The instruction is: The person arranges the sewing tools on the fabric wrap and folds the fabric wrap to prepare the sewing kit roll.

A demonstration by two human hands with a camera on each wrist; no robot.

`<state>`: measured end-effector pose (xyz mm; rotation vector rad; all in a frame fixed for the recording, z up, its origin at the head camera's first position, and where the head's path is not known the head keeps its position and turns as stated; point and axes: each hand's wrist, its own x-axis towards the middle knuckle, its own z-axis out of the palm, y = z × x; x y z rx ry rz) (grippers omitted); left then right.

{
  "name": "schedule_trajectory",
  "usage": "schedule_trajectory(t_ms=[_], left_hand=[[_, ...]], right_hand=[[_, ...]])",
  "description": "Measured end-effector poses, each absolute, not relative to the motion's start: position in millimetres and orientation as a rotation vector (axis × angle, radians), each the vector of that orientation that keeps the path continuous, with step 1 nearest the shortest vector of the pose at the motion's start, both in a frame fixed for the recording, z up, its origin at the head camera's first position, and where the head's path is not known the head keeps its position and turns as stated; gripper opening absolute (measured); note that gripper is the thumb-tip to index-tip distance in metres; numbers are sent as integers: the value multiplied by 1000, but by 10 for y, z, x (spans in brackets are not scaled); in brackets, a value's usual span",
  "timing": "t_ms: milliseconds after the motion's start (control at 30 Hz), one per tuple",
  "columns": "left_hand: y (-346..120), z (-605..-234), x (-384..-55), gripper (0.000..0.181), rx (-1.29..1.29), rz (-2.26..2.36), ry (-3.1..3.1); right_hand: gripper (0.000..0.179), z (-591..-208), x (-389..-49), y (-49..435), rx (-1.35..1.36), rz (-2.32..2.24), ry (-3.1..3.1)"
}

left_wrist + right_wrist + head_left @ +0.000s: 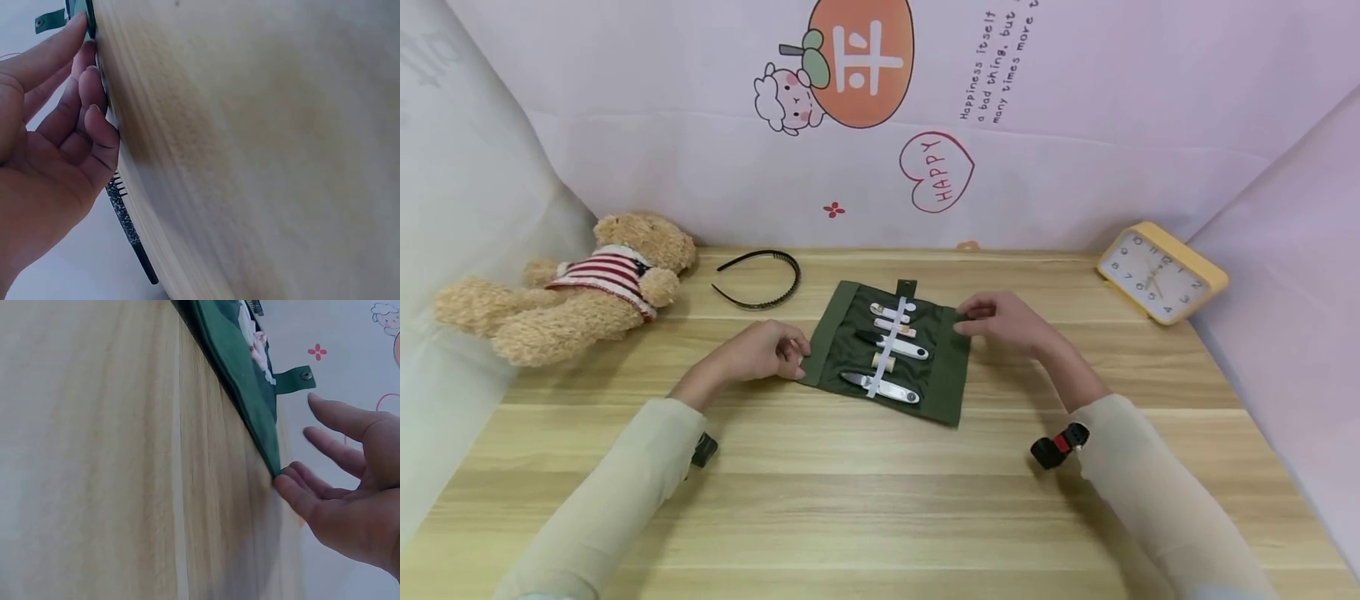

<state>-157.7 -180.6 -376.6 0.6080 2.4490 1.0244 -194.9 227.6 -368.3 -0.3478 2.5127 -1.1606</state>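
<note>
An opened dark green fabric roll-up pouch [951, 371] lies on the wooden table, with a white elastic band [887, 342] across its middle. Under the band sit several small tools, among them a white-handled tool with a pointed metal blade [895, 391] and one with a dark blade [912, 349]. My left hand [767, 350] pinches the pouch's left edge near its lower corner, the other fingers curled. At the upper right corner is my right hand [1003, 321]; some fingers touch the fabric, while others stand apart above it in the right wrist view.
Behind the left hand lies a black toothed headband [790, 287]. A teddy bear [580, 287] in a striped shirt lies at the left. At the back right stands a yellow alarm clock [1163, 272]. A printed white cloth [700, 167] hangs along the table's back.
</note>
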Motion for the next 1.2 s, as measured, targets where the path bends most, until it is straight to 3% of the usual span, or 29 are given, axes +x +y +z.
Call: schedule_trajectory(t_ms=[800, 1033, 1200], left_hand=[[-1756, -3825, -1477, 33, 852, 844, 2468], [-1742, -3817, -1448, 38, 921, 823, 2525], [-1694, -3830, -1412, 49, 1024, 740, 2618]], right_hand=[[33, -3842, -2229, 1957, -351, -1377, 2505], [28, -3824, -2086, 1919, -576, -1176, 2614], [35, -3752, -1877, 1932, -776, -935, 2623]])
